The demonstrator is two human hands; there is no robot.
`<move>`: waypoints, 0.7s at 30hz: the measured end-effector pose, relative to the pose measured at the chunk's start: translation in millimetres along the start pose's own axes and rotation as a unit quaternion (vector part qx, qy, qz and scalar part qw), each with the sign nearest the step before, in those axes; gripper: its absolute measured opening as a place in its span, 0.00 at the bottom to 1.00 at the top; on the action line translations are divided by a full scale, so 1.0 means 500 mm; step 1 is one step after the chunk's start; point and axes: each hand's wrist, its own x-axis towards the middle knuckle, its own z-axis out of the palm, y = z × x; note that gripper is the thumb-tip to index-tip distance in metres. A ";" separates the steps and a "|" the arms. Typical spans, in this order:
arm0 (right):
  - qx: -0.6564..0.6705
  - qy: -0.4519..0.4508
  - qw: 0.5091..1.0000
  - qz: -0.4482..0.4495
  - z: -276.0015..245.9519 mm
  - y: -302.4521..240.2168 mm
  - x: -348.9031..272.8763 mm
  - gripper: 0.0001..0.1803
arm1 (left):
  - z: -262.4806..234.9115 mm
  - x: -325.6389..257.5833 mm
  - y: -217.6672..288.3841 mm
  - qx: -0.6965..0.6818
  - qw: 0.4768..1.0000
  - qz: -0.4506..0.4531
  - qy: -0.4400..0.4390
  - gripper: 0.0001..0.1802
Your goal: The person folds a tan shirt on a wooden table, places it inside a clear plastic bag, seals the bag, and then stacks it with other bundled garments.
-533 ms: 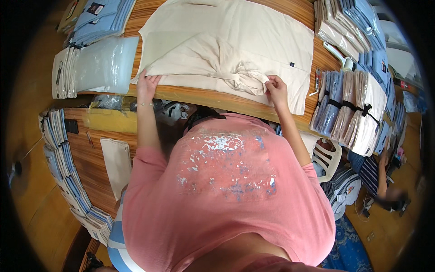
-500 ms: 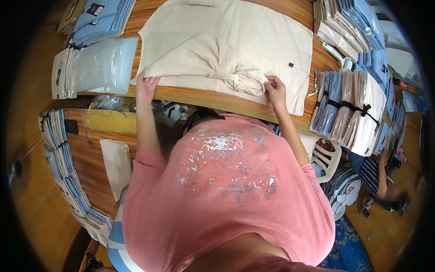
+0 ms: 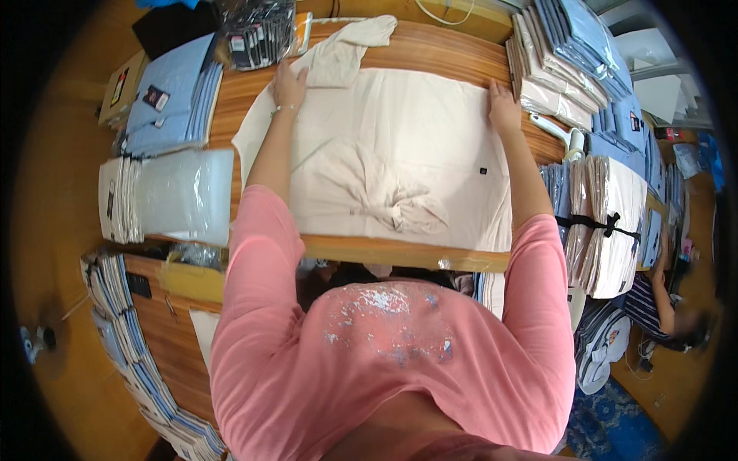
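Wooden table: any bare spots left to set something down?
Little. The wooden table shows a bare strip beyond the cream garment, between the left hand and right hand, plus a thin front edge. The left side holds clear plastic bags and folded light-blue shirts; the right is stacked with packaged shirts.

Looks like a garment packing room, some small clothing workshop or warehouse corner. Long wooden desk crowded with folded light-blue shirts carrying hang tags, a pile of clear plastic sleeves, and bagged packets at the far edge. More bagged shirts stacked high on the right, plus a bundle tied with black strap. Another row of packed shirts lined up below on the left. A cream T-shirt spread flat mid-desk. Someone else sitting on the floor at the right.
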 end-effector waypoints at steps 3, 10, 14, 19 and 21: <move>-0.070 -0.130 0.988 0.038 -0.038 0.052 -0.042 0.14 | -0.009 0.007 0.102 0.148 0.961 -0.053 -0.226 0.20; 0.189 -0.005 0.977 0.096 -0.236 0.107 -0.202 0.14 | -0.199 0.015 0.043 -0.356 0.914 -0.146 -0.131 0.10; 0.413 -0.001 0.902 0.129 -0.251 0.161 -0.393 0.10 | -0.409 -0.115 0.090 -0.369 0.921 -0.085 -0.088 0.11; 0.538 -0.097 0.781 0.302 -0.182 0.127 -0.573 0.09 | -0.454 -0.349 -0.023 -0.386 0.891 -0.181 -0.157 0.09; 0.528 -0.102 0.779 0.324 -0.174 0.114 -0.579 0.10 | -0.446 -0.390 -0.045 -0.426 0.867 -0.200 -0.161 0.08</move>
